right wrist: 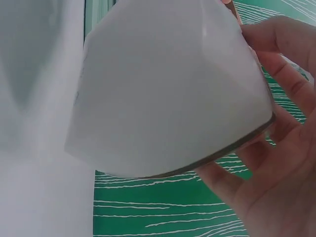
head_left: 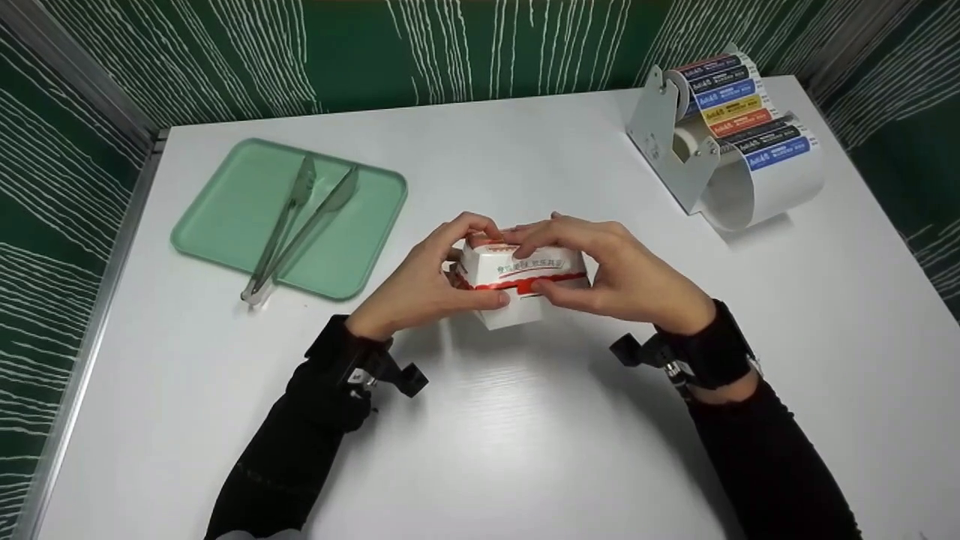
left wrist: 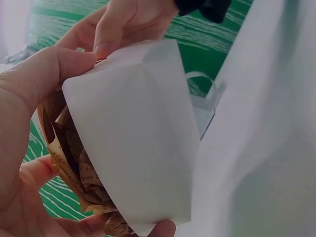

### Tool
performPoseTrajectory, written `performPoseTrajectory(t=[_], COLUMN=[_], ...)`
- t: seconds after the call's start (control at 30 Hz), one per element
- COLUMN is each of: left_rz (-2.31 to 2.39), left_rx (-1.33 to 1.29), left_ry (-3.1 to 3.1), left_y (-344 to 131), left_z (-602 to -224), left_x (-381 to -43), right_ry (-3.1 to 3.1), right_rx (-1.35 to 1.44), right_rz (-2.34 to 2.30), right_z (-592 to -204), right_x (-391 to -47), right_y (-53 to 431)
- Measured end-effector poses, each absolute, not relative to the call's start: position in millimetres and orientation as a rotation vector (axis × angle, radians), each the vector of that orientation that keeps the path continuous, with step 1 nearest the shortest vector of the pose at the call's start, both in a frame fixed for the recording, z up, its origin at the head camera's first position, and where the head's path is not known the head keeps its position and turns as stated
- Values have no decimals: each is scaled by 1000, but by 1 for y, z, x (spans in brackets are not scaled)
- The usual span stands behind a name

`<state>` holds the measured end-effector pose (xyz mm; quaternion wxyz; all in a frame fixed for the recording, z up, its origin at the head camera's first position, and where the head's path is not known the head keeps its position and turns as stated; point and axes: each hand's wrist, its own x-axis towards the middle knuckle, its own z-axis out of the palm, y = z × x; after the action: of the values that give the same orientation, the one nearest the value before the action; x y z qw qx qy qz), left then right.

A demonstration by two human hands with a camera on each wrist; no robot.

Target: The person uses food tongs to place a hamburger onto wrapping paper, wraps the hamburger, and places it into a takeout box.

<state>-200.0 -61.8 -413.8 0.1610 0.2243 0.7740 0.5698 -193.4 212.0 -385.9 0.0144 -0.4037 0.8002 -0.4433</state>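
Observation:
A white cardboard burger box (head_left: 491,316) with a red stripe and printed lettering is held between both hands, over the middle of the white table. My left hand (head_left: 416,289) grips its left end, thumb along the front and fingers curled over the top. On the right end, my right hand (head_left: 626,274) holds it with the thumb at the red tab on the front and fingers across the lid. Crumpled brown printed paper (left wrist: 81,170) shows at the box's gap in the left wrist view. In the right wrist view the box's plain white side (right wrist: 163,98) fills the middle.
A green tray (head_left: 217,217) lies at the back left, with metal tongs (head_left: 274,251) resting across it and overhanging its front edge. A metal dispenser (head_left: 667,142) with rolls of coloured labels (head_left: 739,112) stands at the back right. Green patterned walls (head_left: 487,52) border the white table.

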Motion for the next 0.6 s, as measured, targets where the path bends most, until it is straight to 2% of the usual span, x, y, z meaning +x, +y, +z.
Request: performPoseTrajectory(t=[0.23, 0.6], left_rz=[1690, 1711], left_rx=[536, 540], left_ry=[2091, 2109], left_y=[-63, -65], left_z=[-412, -406], left_x=[-201, -201], right_ry=[2515, 2499], right_rx=[-1324, -1265], right_rz=[-1345, -1383], right_z=[-383, -382], right_x=[-192, -189], right_y=[210, 210])
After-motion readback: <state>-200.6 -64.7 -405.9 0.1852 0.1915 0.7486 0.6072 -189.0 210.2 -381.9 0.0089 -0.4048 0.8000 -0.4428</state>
